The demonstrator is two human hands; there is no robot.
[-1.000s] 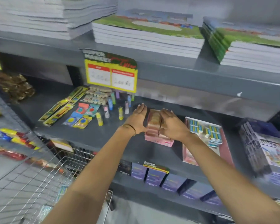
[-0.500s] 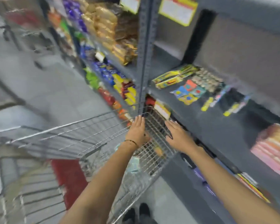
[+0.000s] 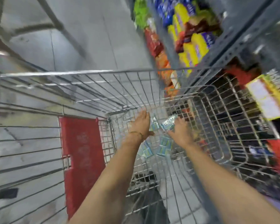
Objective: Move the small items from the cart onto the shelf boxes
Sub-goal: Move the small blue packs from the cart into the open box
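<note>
Both hands are spread: the left hand [image 3: 140,125] and right hand [image 3: 181,131] are lowered over light, slippery packets [image 3: 168,122] at the cart's [image 3: 103,72] far end; edges should be pinched.

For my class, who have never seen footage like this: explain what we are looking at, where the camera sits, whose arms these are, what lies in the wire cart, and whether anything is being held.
There is no machine here. The one picture comes from a wide-angle camera worn on a person's head, looking down, so the two bare arms are the wearer's own. They reach into a wire shopping cart. The left hand, with a thin bracelet at the wrist, and the right hand are both down at the cart's bottom, on either side of a loose pile of small blue-and-white packets. The picture is blurred, so I cannot tell whether the fingers have closed on any packet. A red panel stands on the cart's left side. At upper right are grey shelves of colourful packaged goods.
</note>
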